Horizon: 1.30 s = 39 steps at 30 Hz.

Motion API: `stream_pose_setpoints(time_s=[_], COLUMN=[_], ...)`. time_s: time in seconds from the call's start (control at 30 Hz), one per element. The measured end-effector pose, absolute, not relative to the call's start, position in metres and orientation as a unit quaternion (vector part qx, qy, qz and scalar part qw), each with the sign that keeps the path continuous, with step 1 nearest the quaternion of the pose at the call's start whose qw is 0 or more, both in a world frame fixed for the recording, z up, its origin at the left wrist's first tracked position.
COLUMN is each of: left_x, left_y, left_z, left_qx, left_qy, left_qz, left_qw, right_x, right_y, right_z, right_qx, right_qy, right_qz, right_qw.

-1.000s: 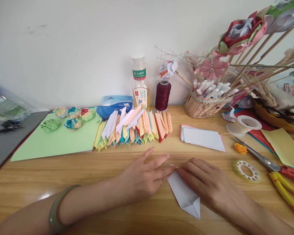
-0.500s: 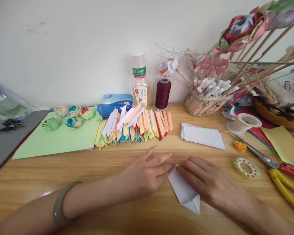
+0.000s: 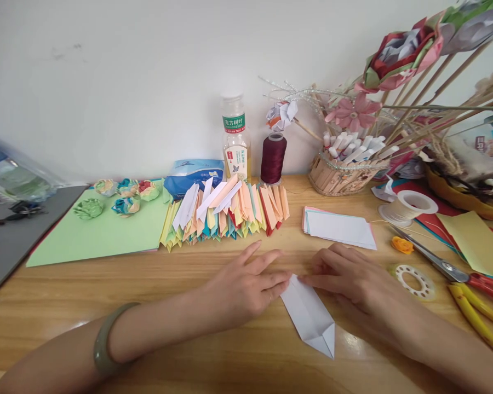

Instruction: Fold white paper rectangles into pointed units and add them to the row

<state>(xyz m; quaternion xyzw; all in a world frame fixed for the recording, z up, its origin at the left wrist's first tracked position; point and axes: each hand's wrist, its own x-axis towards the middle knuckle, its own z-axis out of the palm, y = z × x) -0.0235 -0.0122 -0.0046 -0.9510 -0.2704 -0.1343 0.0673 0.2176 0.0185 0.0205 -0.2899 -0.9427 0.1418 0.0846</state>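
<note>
A folded piece of white paper [image 3: 310, 314] lies aslant on the wooden table, its upper end between my two hands and a small folded flap at its lower end. My left hand [image 3: 250, 284] holds the paper's upper left edge with its nearer fingertips, while its outer fingers spread apart; the thumb is hidden. From the other side, my right hand [image 3: 353, 284] grips the top corner, its index finger stretched along the edge and the other fingers curled. My right thumb is largely out of sight.
Behind my hands are a pile of folded paper strips [image 3: 225, 213] and a stack of paper rectangles [image 3: 340, 229]. Rightward lie a tape roll [image 3: 401, 279], scissors [image 3: 449, 269] and yellow-handled pliers [image 3: 472, 312]. Paper rosettes sit on green sheets [image 3: 94, 241] at left.
My right hand has drawn back slightly to the right, its fingers curling and uncovering more of the paper's right edge. My left hand stays at the upper corner.
</note>
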Motion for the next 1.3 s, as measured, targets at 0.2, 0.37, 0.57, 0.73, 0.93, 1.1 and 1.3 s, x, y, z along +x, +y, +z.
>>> stream_pose_setpoints(time_s=[0.2, 0.37, 0.57, 0.73, 0.93, 1.1, 1.3], left_x=[-0.025, -0.026, -0.024, -0.024, -0.021, -0.015, -0.012], left_y=[-0.016, -0.028, -0.027, -0.022, -0.020, -0.019, -0.020], left_z=[-0.008, -0.012, -0.006, -0.007, -0.010, -0.007, -0.006], left_qx=[-0.945, -0.912, -0.911, -0.899, -0.912, -0.901, -0.861], left_qy=[-0.272, -0.281, -0.309, -0.315, -0.310, -0.340, -0.409], left_qz=[-0.163, -0.234, -0.241, -0.270, -0.241, -0.267, -0.291], left_qw=[0.085, 0.186, 0.131, 0.140, 0.122, 0.033, -0.081], right_x=[0.239, 0.234, 0.224, 0.222, 0.222, 0.220, 0.214], right_y=[0.032, 0.028, 0.024, 0.029, 0.030, 0.028, 0.025], right_z=[0.028, 0.032, 0.025, 0.014, 0.009, 0.009, 0.006], right_qx=[-0.298, -0.338, -0.329, -0.289, -0.245, -0.252, -0.340], right_qy=[-0.942, -0.921, -0.910, -0.927, -0.948, -0.947, -0.905], right_qz=[0.124, 0.173, 0.233, 0.195, 0.130, 0.139, 0.215], right_qw=[0.091, 0.088, 0.095, 0.135, 0.153, 0.146, 0.141])
